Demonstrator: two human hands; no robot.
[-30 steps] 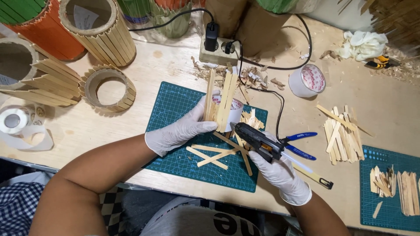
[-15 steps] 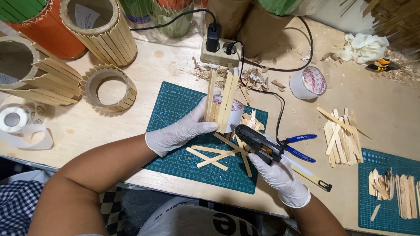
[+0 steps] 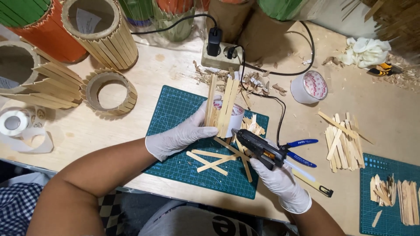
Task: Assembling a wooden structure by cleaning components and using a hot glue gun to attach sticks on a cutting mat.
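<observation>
While hands point(image 3: 183, 135) stay put — glue gun point(image 3: 258, 148) unmoved.

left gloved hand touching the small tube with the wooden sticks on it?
Touching. The head view shows the white-gloved left hand with its fingers wrapped against the small stick-clad cardboard tube on the green cutting mat, no gap.

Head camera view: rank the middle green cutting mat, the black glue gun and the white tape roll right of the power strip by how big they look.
1. Green cutting mat, clearly largest.
2. Black glue gun.
3. White tape roll, though it lies farther from the camera, so that gap is less sure.
</observation>
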